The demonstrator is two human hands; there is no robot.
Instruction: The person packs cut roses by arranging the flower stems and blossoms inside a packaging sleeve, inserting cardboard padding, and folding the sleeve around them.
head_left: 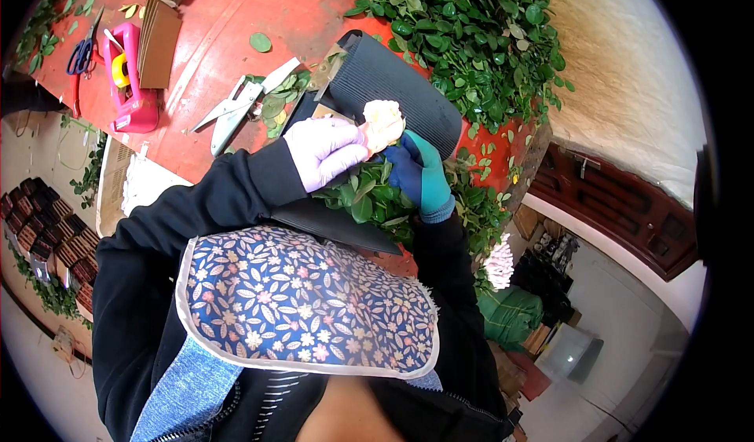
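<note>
So the cream rose (382,122) is at 12 o'clock, with the purple-gloved left hand (322,150) curled up against it and the teal-and-blue right hand (422,173) curled just beside it, can't tell what either's gripping. Pink tape dispenser (141,114) at 10 o'clock has a yellow roll (119,71) in it.

Left arm (192,195) slants inward, its gloved left hand (326,153) curled; right arm (441,257) reaches forward, gloved right hand (424,175) bent nearby.
</note>
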